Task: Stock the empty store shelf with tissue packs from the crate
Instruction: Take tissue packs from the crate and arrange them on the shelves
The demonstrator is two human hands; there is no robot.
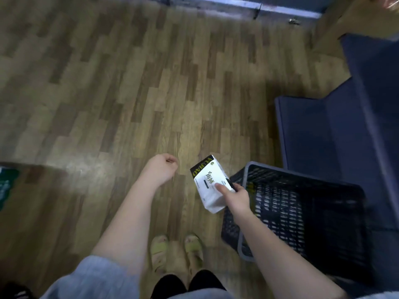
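Note:
My right hand point(236, 196) grips a white tissue pack point(208, 183) with a black and yellow end, held above the floor just left of the dark plastic crate point(302, 180). The thumb lies on the pack's top face. The crate stands on the floor at the right; its inside is dark and I cannot tell what it holds. My left hand point(162, 168) hangs over the floor left of the pack, fingers loosely curled, holding nothing. The dark blue shelf point(319, 130) rises at the right, its lower board bare.
Wood-pattern floor point(129, 83) fills most of the view. My sandalled feet point(177, 251) stand just left of the crate. A green object point(5, 186) shows at the left edge. A blue strip point(269, 5) runs along the top, with a wooden surface at the top right.

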